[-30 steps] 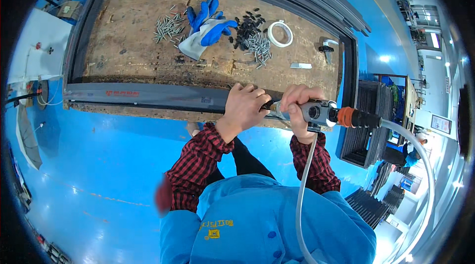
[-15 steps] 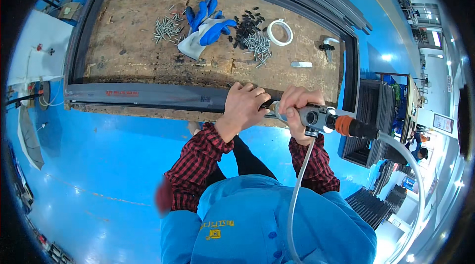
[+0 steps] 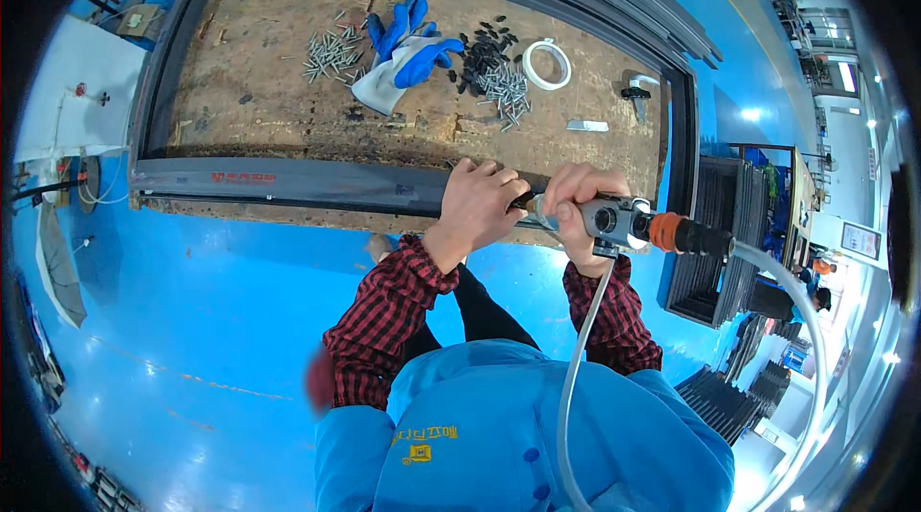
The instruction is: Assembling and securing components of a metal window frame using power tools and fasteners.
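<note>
A dark grey metal frame [image 3: 326,184] lies on the worn wooden table, its near rail along the table's front edge. My left hand [image 3: 480,205] is closed over this rail, fingers curled. At its thumb side it pinches a small black part [image 3: 524,201] against the rail; most of that part is hidden. My right hand [image 3: 579,205] wraps round the front of an air screwdriver [image 3: 612,222], silver with an orange and black hose end. The tool lies nearly level and points left at the black part. Its tip is too small to make out.
Inside the frame lie white-and-blue gloves [image 3: 391,75], black parts [image 3: 484,51], screws [image 3: 504,95] and more screws [image 3: 331,53], a roll of white tape [image 3: 547,65], a flat pale strip [image 3: 587,126] and a black-and-silver tool [image 3: 637,93]. A clear air hose [image 3: 801,310] loops at my right.
Both hands and the screwdriver keep their places on the rail. The whole view has shifted very slightly; nothing was taken up or let go.
</note>
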`<state>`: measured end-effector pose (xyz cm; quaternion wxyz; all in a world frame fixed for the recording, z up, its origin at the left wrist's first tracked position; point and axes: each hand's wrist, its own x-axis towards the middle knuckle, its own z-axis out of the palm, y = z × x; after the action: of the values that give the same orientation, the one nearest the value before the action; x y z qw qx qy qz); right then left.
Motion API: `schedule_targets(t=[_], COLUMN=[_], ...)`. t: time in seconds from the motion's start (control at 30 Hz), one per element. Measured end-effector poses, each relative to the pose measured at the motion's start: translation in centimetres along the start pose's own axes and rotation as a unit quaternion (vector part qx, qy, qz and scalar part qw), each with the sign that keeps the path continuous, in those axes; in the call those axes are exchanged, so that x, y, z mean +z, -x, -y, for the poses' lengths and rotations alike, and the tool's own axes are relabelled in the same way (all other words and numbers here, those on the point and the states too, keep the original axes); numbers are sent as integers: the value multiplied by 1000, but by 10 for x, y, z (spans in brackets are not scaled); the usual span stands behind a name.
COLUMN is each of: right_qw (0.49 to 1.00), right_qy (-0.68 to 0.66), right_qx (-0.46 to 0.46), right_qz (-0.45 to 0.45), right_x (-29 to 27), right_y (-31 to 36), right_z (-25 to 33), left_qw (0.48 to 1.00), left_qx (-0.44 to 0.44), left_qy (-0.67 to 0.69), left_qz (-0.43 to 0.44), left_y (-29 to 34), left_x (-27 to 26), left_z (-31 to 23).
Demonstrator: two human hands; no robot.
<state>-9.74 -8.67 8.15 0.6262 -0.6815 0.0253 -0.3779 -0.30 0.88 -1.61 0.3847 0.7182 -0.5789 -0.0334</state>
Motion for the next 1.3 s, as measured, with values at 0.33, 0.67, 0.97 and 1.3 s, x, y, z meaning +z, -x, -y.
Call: schedule_targets(t=[0.33,0.67,0.97,1.3], right_qw=[999,992,858,706], right_qy=[-12,-27,-190,-184], right_qx=[29,-20,188,213], right_qz=[-24,-121,-439,-650], right_x=[4,-10,-90,-51], right_y=[0,-3,133,284], right_z=[-4,35,61,17], left_qw=[1000,1000,994,987], left_qx=[1,8,4,58], left_qy=[-10,3,22,103], left_qz=[-4,25,103,111], left_y=[0,0,-18,-27], left_x=[1,-5,-9,18], left_z=[1,-6,-15,-24])
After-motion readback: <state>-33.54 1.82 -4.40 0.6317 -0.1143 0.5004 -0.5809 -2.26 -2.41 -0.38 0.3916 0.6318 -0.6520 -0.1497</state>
